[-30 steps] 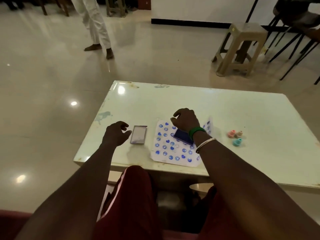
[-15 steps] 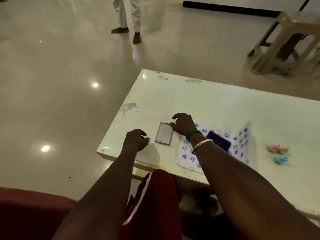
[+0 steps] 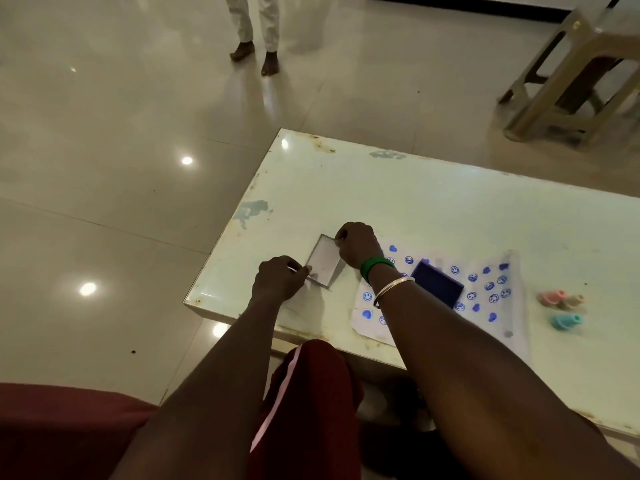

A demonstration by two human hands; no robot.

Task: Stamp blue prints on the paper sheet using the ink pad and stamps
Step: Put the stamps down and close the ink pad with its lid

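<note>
1. So what changed: a second ago the right hand (image 3: 356,244) was over on the paper sheet (image 3: 498,317) by the ink pad (image 3: 438,282), and the left hand (image 3: 278,278) was just hovering with nothing in it. Half a second ago the right one crossed over to the clear lid (image 3: 323,263). Now both hands are on it
2. Grip check: the left hand's grip is pinched on the lid's near corner and the right hand's grip is pinched on its far edge, fingers curled on both. Neither one has a stamp
3. The lid is on the surface (image 3: 415,202) just left of the sheet. The shadow along its right side makes me think that side is coming up, but I can't say for sure
4. The ink pad is open, blue face up, lying on top of the sheet and well apart from the lid. The sheet is pretty much covered in blue smileys and hearts
5. The three stamps (image 3: 566,322) lie in a little cluster off to the right of the sheet, nowhere near either hand
6. My read: the stamping looks basically done and this is cleanup, with the lid going back on the pad. Next would be carrying it right across the sheet and lining it up with the pad. The thing to watch is a wrist dragging over fresh prints and smudging them
</note>
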